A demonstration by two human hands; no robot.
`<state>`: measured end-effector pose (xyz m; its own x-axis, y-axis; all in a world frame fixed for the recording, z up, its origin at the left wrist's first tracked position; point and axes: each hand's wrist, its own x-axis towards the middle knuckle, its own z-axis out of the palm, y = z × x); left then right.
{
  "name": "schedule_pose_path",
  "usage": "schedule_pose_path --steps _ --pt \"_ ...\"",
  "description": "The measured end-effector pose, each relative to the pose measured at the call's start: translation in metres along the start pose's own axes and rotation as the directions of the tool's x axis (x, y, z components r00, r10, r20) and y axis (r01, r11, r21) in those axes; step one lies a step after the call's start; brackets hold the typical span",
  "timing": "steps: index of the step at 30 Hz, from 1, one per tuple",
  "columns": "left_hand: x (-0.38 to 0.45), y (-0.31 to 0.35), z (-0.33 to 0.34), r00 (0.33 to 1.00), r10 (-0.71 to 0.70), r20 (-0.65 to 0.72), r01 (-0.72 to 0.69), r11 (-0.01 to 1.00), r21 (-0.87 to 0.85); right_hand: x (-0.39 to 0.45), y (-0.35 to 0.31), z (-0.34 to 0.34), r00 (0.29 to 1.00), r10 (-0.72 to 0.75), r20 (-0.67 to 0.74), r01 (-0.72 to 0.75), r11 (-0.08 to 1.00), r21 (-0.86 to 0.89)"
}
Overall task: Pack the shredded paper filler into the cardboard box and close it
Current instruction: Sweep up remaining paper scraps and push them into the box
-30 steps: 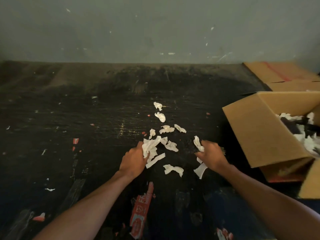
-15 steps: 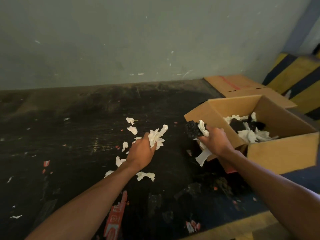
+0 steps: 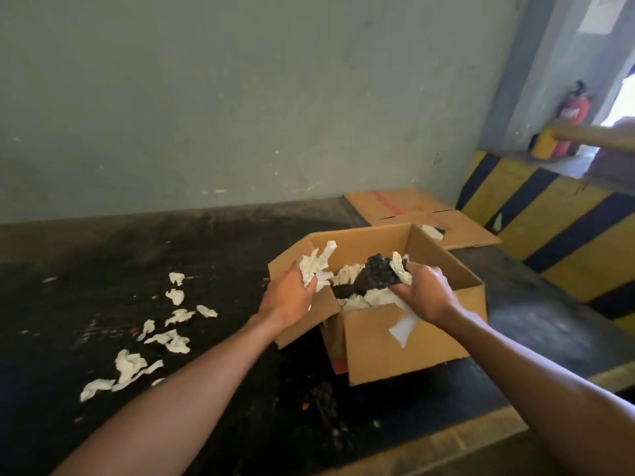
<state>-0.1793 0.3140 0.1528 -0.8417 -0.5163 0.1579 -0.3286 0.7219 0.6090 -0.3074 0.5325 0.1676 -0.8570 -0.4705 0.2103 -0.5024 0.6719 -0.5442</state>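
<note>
From the head view I see my left hand (image 3: 290, 297) over the left rim of the open cardboard box (image 3: 405, 341), fingers curled around white shredded paper (image 3: 316, 264). My right hand (image 3: 424, 292), over the box's near wall, clutches paper and a black wad (image 3: 376, 274). More paper scraps (image 3: 175, 340) lie left of the box on the dark floor (image 3: 103, 304).

My one head-worn camera looks forward and down, close over the open brown cardboard box (image 3: 409, 341) on the dark scuffed surface (image 3: 113, 304).
</note>
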Motion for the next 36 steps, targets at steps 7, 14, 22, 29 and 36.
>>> schedule_pose_path --steps 7,14,22,29,36 --pt "0.032 0.065 0.033 0.998 0.059 -0.018 -0.060 0.997 -0.048 0.027 0.048 -0.057 0.999 -0.024 -0.026 0.025 0.998 0.065" --pt "0.085 0.075 0.066 0.999 0.028 -0.020 -0.028 1.000 -0.011 0.082 0.071 -0.053 0.998 -0.060 0.010 0.059 0.994 0.090" --pt "0.145 0.066 0.108 0.993 -0.013 0.119 0.009 0.999 0.036 0.158 0.093 -0.032 0.985 -0.064 0.162 0.068 0.998 -0.017" --pt "0.178 0.060 0.118 0.956 -0.131 0.262 0.091 0.983 0.160 0.214 0.114 0.000 0.915 -0.156 0.373 0.282 0.907 -0.314" --pt "0.201 0.053 0.128 0.852 -0.313 0.420 0.217 0.941 0.262 0.256 0.122 0.012 0.785 -0.089 0.613 0.341 0.888 -0.308"
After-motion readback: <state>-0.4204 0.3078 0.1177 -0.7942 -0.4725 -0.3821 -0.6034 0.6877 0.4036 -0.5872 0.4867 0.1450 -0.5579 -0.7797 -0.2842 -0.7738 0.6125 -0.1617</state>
